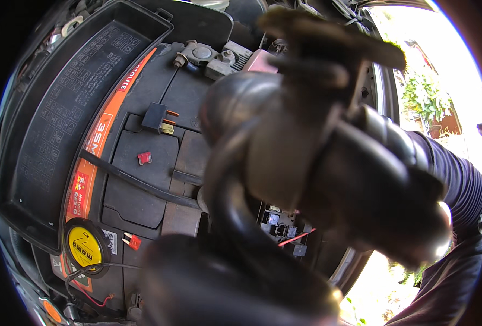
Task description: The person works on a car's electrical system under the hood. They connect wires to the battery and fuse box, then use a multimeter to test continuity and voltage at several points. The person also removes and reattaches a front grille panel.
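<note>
A large, dark, badly blurred mass (300,152) fills the middle close to me, with rounded, shiny parts, a curved bar and a brownish crosspiece on top; what it is I cannot make out. A dark wrinkled sleeve (450,174) enters from the right and meets it, so my right hand appears to be within that blur, its fingers not distinguishable. My left hand cannot be separated from the dark blur at the bottom. On the black car battery (143,190) lie a black relay (154,117) with copper prongs, a small red blade fuse (144,158) and another red fuse (134,242).
Left of the battery rests a black fuse box cover (62,130). Near it are a round yellow-faced disc (86,247) and thin loose wires (97,301). Partly hidden behind the blur is an open fuse box (284,228), crossed by a thin red line (298,237). A battery terminal clamp (200,53) sits at the back.
</note>
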`<state>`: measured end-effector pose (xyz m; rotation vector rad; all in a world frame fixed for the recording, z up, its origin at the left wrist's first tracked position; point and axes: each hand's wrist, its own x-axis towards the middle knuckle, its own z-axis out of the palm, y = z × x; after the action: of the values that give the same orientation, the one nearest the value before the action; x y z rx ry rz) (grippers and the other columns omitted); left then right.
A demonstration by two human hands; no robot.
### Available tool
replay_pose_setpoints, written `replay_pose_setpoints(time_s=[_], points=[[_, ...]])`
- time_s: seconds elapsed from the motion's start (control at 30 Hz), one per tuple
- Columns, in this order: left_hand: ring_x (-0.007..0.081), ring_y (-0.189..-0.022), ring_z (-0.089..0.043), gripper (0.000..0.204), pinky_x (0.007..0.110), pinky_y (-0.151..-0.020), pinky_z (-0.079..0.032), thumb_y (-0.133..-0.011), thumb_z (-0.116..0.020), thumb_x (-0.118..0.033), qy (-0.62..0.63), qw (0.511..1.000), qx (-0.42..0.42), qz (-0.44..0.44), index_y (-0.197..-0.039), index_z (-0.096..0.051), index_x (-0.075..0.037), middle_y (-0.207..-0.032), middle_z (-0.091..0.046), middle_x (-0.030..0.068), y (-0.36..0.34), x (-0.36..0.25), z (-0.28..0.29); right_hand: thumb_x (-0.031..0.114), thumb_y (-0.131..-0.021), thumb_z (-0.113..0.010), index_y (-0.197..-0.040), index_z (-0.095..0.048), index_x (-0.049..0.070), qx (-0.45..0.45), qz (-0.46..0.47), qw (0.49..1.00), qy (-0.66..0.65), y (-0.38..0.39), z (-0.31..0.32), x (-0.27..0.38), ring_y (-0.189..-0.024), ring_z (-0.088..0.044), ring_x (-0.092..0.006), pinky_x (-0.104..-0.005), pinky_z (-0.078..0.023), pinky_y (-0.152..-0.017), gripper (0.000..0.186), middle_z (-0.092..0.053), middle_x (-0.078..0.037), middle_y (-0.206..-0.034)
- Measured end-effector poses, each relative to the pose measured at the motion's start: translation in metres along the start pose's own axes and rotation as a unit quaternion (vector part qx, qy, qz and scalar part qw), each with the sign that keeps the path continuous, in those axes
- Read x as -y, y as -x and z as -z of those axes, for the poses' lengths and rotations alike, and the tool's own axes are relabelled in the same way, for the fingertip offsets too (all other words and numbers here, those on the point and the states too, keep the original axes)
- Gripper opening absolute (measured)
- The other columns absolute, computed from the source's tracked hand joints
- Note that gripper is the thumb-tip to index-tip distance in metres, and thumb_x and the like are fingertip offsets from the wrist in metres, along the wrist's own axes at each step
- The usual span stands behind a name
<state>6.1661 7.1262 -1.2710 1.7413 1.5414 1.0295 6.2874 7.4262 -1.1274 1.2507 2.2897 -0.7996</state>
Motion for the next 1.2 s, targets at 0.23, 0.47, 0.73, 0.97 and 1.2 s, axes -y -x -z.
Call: replay_pose_setpoints(time_s=[0.23, 0.47, 0.73, 0.97, 1.2], points=[[0.0542, -0.115, -0.063, 0.094, 0.053, -0.095, -0.056, -0.082, -0.089, -0.03, 0.03, 0.999, -0.003, 0.01, -0.151, -0.042, 0.014, -0.142, -0.05, 0.042, -0.003, -0.001, -0.004, 0.01, -0.081, -0.062, -0.082, -0.071, -0.008, 0.016, -0.042, 0.999, 0.01, -0.005, 0.0, -0.005, -0.081, -0.074, -0.0401, -0.0462, -0.061, -0.072, 0.021, -0.071, -0.027, -0.079], [0.0494, -0.11, -0.067, 0.095, 0.047, -0.086, -0.06, -0.081, -0.091, -0.026, 0.013, 1.0, -0.015, -0.015, -0.152, -0.041, 0.013, -0.145, -0.048, 0.0419, -0.002, 0.0, -0.008, 0.011, -0.081, -0.061, -0.083, -0.072, -0.008, 0.024, -0.05, 0.998, -0.007, -0.003, 0.003, -0.01, -0.081, -0.075, -0.04, -0.0456, -0.061, -0.072, 0.022, -0.072, -0.027, -0.078], [0.0415, -0.105, -0.072, 0.087, 0.04, -0.081, -0.064, -0.083, -0.088, -0.017, 0.116, 0.992, -0.011, 0.047, -0.15, -0.043, 0.013, -0.15, -0.043, 0.0412, -0.011, -0.004, -0.008, 0.01, -0.079, -0.066, -0.087, -0.065, -0.005, -0.007, 0.042, 0.999, 0.008, 0.001, -0.01, -0.021, -0.075, -0.071, -0.0421, -0.0477, -0.058, -0.067, 0.017, -0.067, -0.024, -0.073], [0.0456, -0.11, -0.068, 0.087, 0.044, -0.088, -0.06, -0.083, -0.089, -0.02, 0.093, 0.995, -0.021, 0.021, -0.149, -0.045, 0.013, -0.148, -0.045, 0.0421, -0.009, -0.002, -0.009, 0.009, -0.077, -0.071, -0.09, -0.055, -0.002, -0.09, 0.227, 0.968, 0.054, 0.008, -0.033, -0.041, -0.068, -0.067, -0.0448, -0.0504, -0.055, -0.061, 0.024, -0.062, -0.02, -0.065], [0.0497, -0.115, -0.065, 0.087, 0.049, -0.095, -0.057, -0.082, -0.089, -0.024, 0.056, 0.998, -0.018, 0.016, -0.148, -0.046, 0.014, -0.146, -0.046, 0.0429, -0.017, -0.003, -0.01, 0.01, -0.074, -0.07, -0.084, -0.062, -0.003, -0.076, 0.112, 0.99, 0.044, 0.001, -0.027, -0.027, -0.077, -0.07, -0.0449, -0.0501, -0.058, -0.069, 0.018, -0.067, -0.022, -0.074]])
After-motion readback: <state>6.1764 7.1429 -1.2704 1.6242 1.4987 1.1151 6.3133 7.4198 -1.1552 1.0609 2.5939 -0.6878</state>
